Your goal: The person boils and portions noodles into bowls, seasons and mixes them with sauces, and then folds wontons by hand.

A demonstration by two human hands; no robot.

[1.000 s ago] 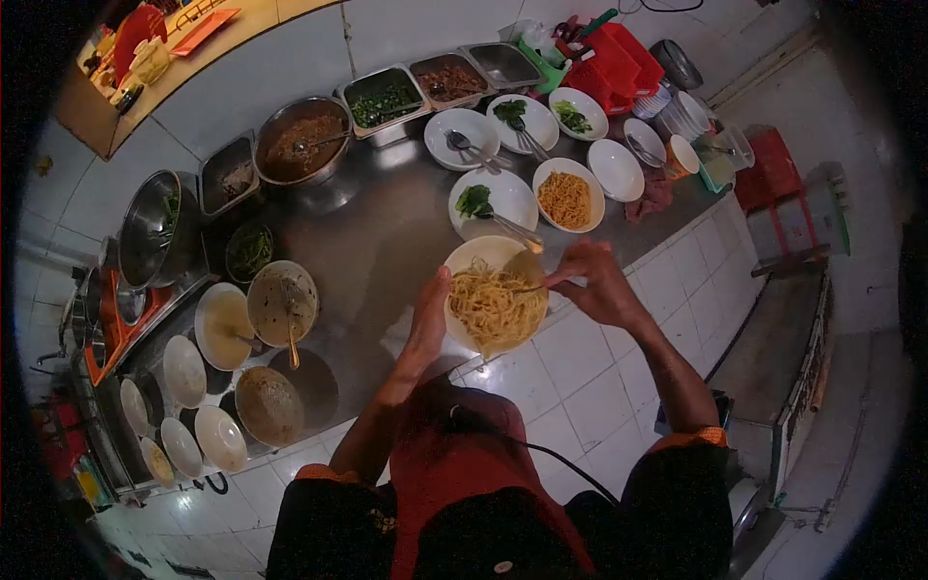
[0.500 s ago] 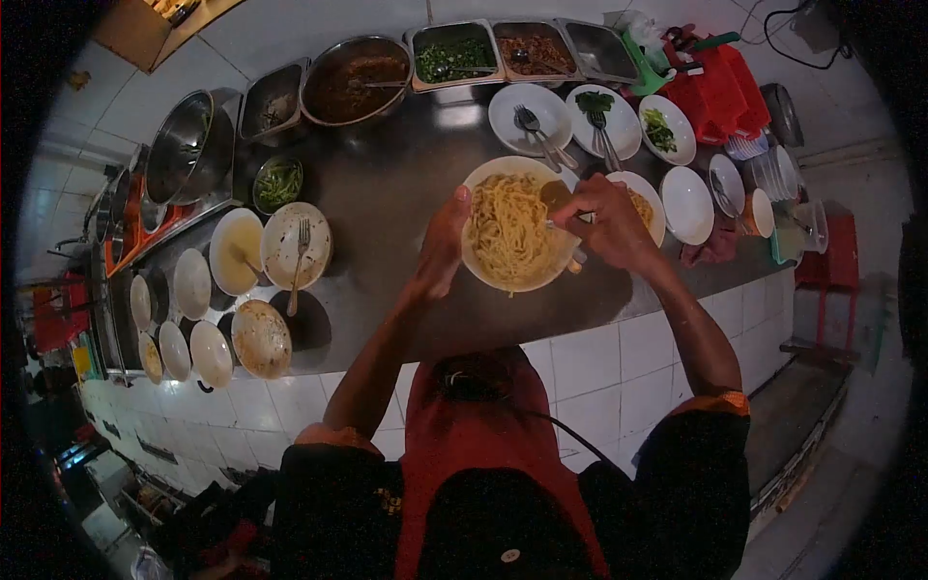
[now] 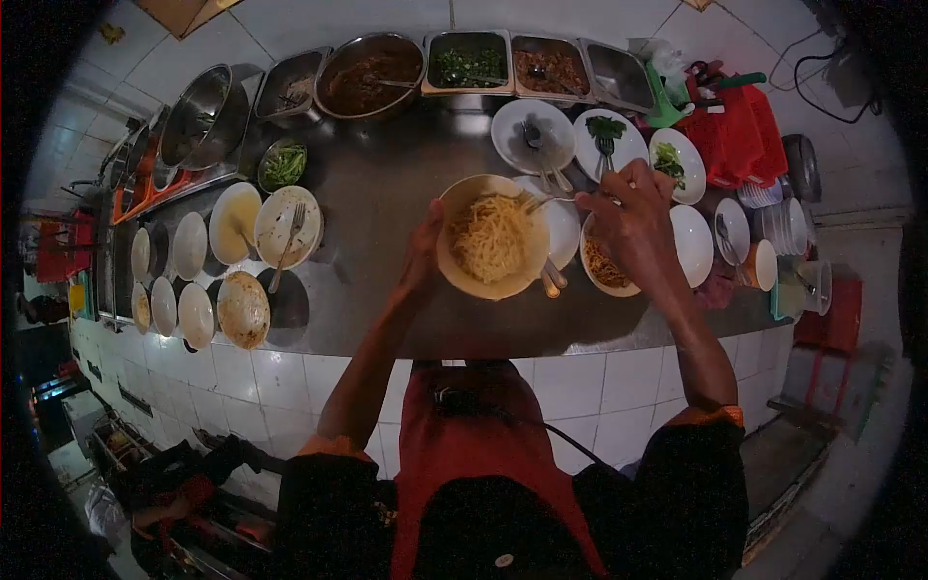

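Observation:
A cream bowl of pale noodles (image 3: pixel 491 242) is held above the steel counter. My left hand (image 3: pixel 421 253) grips its left rim. In my right hand (image 3: pixel 630 215) is the handle of a metal utensil (image 3: pixel 551 200), whose head reaches into the bowl at the upper right. Partly behind the bowl is a white plate (image 3: pixel 564 232). A bowl of browner noodles (image 3: pixel 601 266) is half hidden under my right hand. Beyond them stand a white plate with a spoon and fork (image 3: pixel 512 130) and two dishes of greens (image 3: pixel 607 128).
Along the back wall stand metal trays of chopped greens (image 3: pixel 468 66) and brown topping (image 3: pixel 551 70), plus a large sauce bowl (image 3: pixel 369 79). Several used bowls (image 3: pixel 244 311) are at the left. Red baskets (image 3: pixel 733 135) stand at the back right. A person's arm (image 3: pixel 164 512) shows at lower left.
The view has turned and shifted over the counter. My right hand has risen with the utensil, away from the noodles, while my left hand still holds the bowl.

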